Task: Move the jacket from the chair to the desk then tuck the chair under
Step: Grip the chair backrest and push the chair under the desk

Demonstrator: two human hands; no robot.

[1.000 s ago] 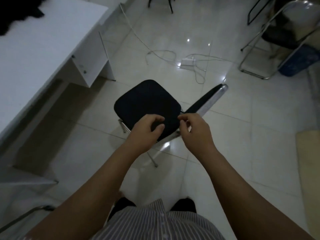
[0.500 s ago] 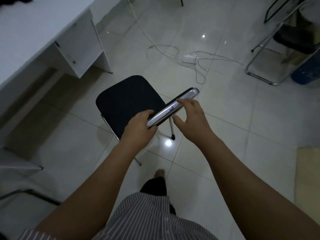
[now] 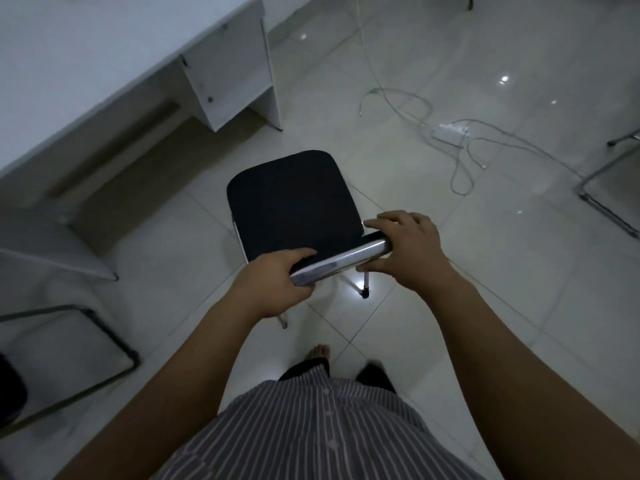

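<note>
Black-seated chair [image 3: 291, 202], backrest gripped by left hand [image 3: 277, 285], right hand [image 3: 408, 247]

The chair [image 3: 294, 206], black-seated with a chrome backrest rail, is stood upright on the floor, just outside the white surface's [image 3: 86, 53] front edge.

Hands [image 3: 346, 268] grip chair [image 3: 294, 206] — near desk [image 3: 86, 64].

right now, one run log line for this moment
step: tuck chair | left hand: gripping backrest | right hand: gripping backrest | seat: bare | desk: ahead-left
</note>
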